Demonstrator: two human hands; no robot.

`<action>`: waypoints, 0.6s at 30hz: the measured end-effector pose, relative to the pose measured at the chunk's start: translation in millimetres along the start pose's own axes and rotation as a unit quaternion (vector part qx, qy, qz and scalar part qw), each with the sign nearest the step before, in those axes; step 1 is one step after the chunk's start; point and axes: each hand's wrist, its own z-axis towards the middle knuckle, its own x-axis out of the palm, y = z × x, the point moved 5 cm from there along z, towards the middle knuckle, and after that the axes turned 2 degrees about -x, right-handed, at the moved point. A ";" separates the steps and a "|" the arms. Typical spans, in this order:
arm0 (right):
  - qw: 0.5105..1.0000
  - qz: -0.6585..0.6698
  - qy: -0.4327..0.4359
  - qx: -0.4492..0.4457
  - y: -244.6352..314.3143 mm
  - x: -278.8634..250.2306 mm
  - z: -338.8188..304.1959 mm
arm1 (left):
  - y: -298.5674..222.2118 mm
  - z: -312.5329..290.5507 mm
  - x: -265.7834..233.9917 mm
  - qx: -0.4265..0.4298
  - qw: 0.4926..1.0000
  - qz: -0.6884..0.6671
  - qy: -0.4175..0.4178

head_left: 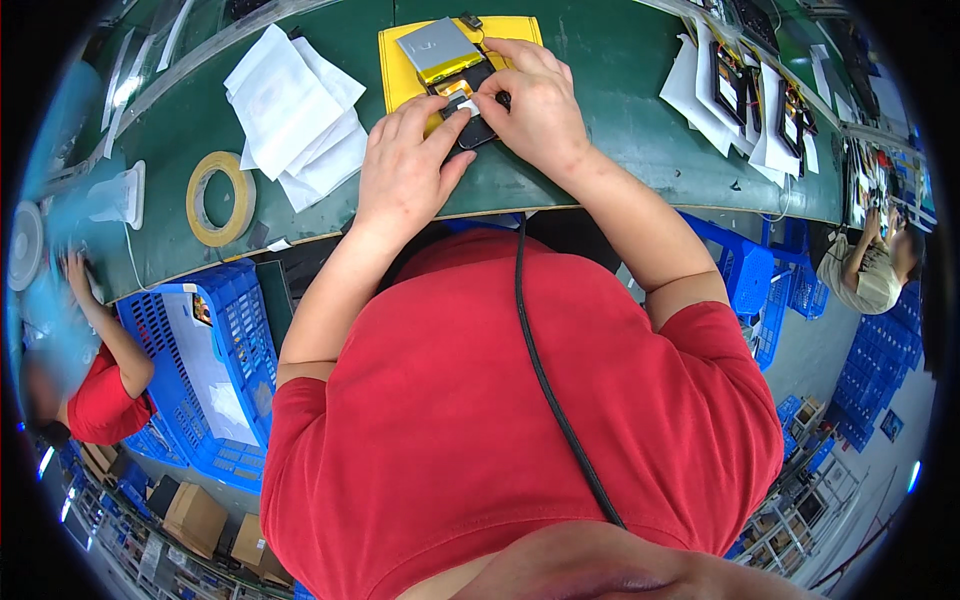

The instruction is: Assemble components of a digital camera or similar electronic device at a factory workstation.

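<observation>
A black device (478, 137) is laid on a yellow mat (394, 85) near the middle of the table (625, 105), its far part hidden under a silver pouch pack (437, 48). The fingertips of the left hand (408, 165) and right hand (535, 115) are brought close together over it, around a small white piece (467, 106); whether that piece is pinched cannot be told. Toward the table's left end, loose white papers (290, 105) are piled, with a tape roll (245, 205) set beside them by the near edge. Toward the right end, black frames (727, 85) are laid among white sheets (690, 95). Below the near edge at left, a pale panel (205, 370) is held in a blue basket (247, 330); farther below, cardboard boxes (195, 517) are seen.
</observation>
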 end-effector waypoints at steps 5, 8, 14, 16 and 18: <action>0.999 -0.037 0.000 -0.014 6.5 -3.7 0.2 | 1.0 0.4 1.5 -0.001 1.000 0.000 -0.003; 0.999 -0.045 -0.003 -0.005 7.2 -4.3 -2.4 | 0.7 -0.1 1.9 0.000 1.000 0.005 -0.003; 0.998 -0.060 -0.016 0.014 2.9 -9.2 -0.1 | -2.5 0.6 -0.8 0.001 1.000 0.008 -0.003; 0.996 -0.075 -0.028 0.035 -5.8 -12.7 2.9 | -4.0 0.9 -0.8 0.008 1.000 0.020 -0.003; 0.996 -0.077 -0.030 0.030 -7.7 -9.8 1.5 | -6.0 1.2 -0.7 0.016 0.999 0.031 -0.003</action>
